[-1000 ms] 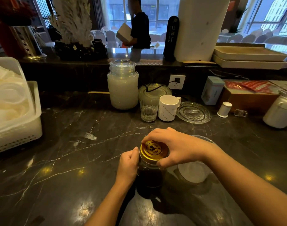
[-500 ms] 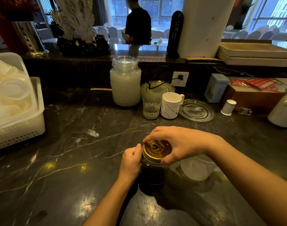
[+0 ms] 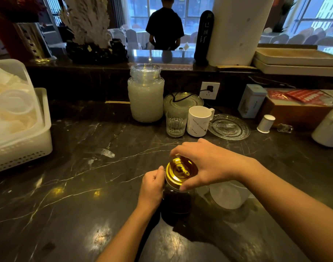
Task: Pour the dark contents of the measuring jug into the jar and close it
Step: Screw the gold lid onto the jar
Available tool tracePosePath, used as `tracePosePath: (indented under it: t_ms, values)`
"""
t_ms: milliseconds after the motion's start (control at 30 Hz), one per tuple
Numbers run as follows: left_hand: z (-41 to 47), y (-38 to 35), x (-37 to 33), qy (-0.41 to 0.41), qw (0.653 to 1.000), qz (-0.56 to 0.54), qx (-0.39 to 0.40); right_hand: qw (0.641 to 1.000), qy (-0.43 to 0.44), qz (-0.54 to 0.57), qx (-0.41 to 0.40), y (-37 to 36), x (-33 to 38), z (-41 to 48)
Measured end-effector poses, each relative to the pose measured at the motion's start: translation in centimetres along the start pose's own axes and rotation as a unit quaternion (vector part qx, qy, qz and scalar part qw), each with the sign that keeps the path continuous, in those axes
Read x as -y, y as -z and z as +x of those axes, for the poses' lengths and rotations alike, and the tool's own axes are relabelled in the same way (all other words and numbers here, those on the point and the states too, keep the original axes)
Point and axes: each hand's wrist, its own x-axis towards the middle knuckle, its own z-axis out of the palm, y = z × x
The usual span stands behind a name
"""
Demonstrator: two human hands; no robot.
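Note:
A glass jar [image 3: 178, 202] holding dark contents stands on the dark marble counter [image 3: 82, 186] near its front. A gold lid [image 3: 178, 170] with a dark emblem sits on its mouth. My right hand [image 3: 205, 163] is cupped over the lid, fingers and thumb gripping its rim. Wrapped around the jar's left side just under the lid is my left hand [image 3: 153, 188]. The clear measuring jug [image 3: 228, 198] stands just right of the jar, partly hidden under my right forearm, and looks empty.
Behind stand a big jar of white liquid [image 3: 145, 95], a ribbed glass [image 3: 176, 124], a white mug [image 3: 198, 121] and a glass dish [image 3: 229, 126]. A white basket [image 3: 21, 133] fills the left edge. Boxes and a white pot [image 3: 329, 127] sit right. A person stands beyond the counter.
My right hand has turned on the lid, its fingers shifting round the rim. The left hand keeps its hold on the jar. The view has drifted slightly.

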Motion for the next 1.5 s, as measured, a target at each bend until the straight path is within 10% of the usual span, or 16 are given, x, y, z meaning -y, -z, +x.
tracePosePath:
  t_ms: [1500]
  values:
    - [-0.1,-0.1,0.0,-0.006,1.000,0.004,-0.007,1.000,0.019,-0.017,0.016,-1.0,0.7,-0.7]
